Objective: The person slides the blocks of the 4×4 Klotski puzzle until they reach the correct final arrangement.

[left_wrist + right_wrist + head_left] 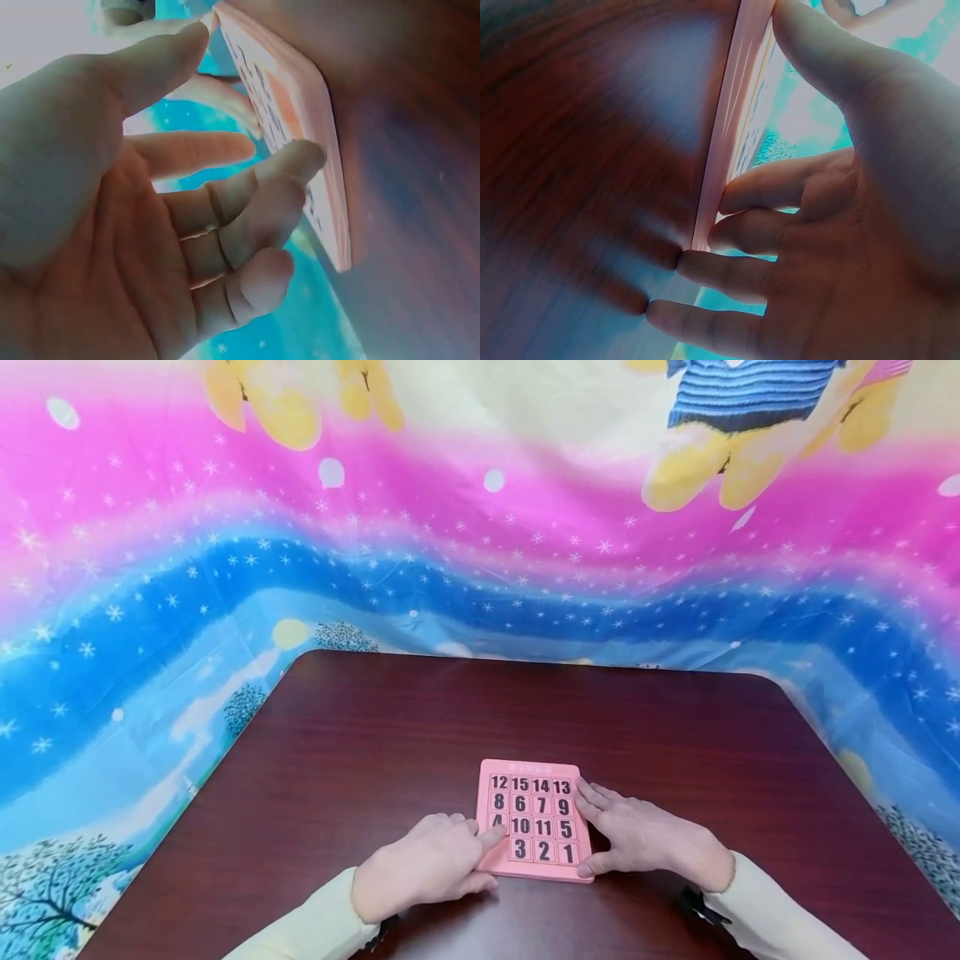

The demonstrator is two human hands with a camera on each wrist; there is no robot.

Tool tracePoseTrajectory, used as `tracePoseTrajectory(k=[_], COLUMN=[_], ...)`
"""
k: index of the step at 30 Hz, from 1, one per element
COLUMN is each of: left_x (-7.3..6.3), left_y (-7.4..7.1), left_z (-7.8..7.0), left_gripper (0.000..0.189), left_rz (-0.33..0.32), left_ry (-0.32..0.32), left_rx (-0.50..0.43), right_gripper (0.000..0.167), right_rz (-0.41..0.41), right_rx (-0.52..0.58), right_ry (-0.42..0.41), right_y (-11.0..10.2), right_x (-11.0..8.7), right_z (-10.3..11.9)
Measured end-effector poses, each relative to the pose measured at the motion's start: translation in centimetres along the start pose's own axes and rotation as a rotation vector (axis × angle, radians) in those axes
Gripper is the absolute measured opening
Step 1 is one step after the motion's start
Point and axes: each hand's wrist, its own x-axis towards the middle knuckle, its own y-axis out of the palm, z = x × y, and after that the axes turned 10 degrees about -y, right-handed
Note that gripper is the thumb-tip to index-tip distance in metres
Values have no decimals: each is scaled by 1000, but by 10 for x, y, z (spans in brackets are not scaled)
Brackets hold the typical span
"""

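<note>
smooth plastic-looking puzzle (531,817), glossy wood-grain tabletop (360,735) (cloth backdrop (450,527))

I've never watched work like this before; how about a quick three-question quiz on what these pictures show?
1. Seen from the head camera, which number is at the top left of the pink number puzzle? a) 1 b) 12 c) 13
2. True or false: the right hand touches the puzzle's right side.
3. Which hand partly covers the 4 tile?

Key: 1: b. 2: true. 3: the left hand.
</note>
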Motion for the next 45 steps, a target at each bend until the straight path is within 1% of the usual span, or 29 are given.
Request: tracePoseTrajectory(k=[3, 6, 11, 15, 26, 30, 34, 39, 45], left_x=[0, 1, 3, 3, -2, -6, -11, -14, -15], left_y=[1, 2, 4, 4, 1, 3, 5, 2, -3], left_z=[-5, -10, -17, -17, -9, -3, 3, 11, 17], left_gripper=[64, 66, 73, 76, 73, 73, 75, 77, 73], left_rz=[51, 111, 208, 257, 299, 311, 336, 344, 356], left_ry=[6, 9, -10, -32, -46, -47, -65, -62, -57], left_rx=[-53, -75, -63, -59, -98, -128, -152, -160, -167], right_gripper=[103, 103, 104, 104, 104, 103, 104, 102, 104], right_rz=[-4, -4, -4, -1, -1, 4, 8, 2, 6], right_rx=[-4, -5, -4, 0, 13, 23, 23, 16, 28], right_ry=[-3, -14, -26, -25, -23, -19, -12, -6, -8], right_y=[-1, -3, -5, -5, -3, -2, -1, -1, -2], right_x=[0, -1, -2, -2, -1, 0, 0, -2, -2], right_z=[0, -1, -1, -1, 0, 1, 0, 0, 0])
